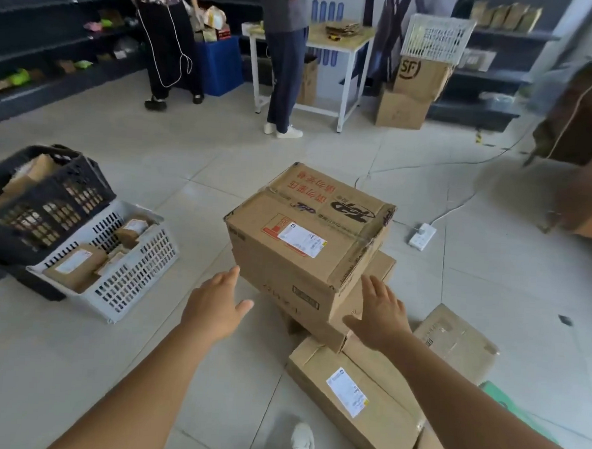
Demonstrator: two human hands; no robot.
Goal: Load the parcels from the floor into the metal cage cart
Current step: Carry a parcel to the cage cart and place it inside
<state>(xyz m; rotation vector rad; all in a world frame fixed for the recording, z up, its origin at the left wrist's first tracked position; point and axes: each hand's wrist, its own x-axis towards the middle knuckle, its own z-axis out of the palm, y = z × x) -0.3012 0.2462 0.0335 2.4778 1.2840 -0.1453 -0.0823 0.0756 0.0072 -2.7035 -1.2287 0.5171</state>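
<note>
Bare left hand (214, 307) and right hand (378, 319) — fingers spread, empty — flanking taped, creased cardboard box (307, 238) atop stacked parcels (358, 389).

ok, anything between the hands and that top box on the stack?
Nothing visible. The left hand and right hand are open on either side of the top box, with clear air up to it. The cage cart isn't clearly in view, so that path is unknown.
</note>
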